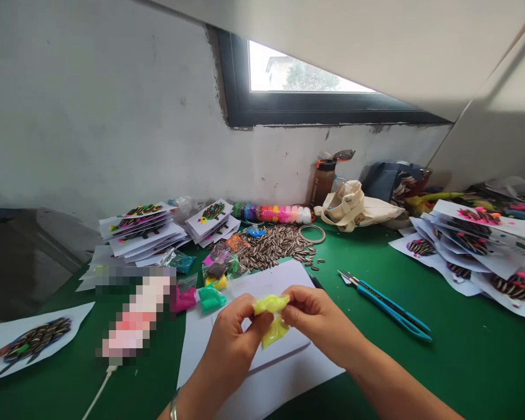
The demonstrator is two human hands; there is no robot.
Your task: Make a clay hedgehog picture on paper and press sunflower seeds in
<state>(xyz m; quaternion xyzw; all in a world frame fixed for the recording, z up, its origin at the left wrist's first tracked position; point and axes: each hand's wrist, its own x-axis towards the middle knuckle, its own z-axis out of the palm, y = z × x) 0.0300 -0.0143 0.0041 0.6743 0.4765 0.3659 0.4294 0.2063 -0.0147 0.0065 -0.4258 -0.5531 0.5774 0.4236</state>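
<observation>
Between my two hands is a small bag of yellow clay [275, 332], held above white paper [284, 277] on the green table. My left hand [236, 335] pinches its left side, thumb in front. The fingers of my right hand [317, 315] are closed on the bag's upper right edge. Part of the yellow material bulges over my left thumb. A green clay bag [212, 298] and a magenta clay bag [186, 297] lie left of the paper. Behind the paper is a pile of striped seeds [275, 245].
Blue-handled tweezers [389, 306] and a cutter lie at right. Stacks of seed-decorated cards stand at left [144, 233] and right [476, 239]. A tape ring [312, 234], bottle [322, 182] and cloth bag [354, 207] are behind. A blurred object with a cable [100, 388] lies at left.
</observation>
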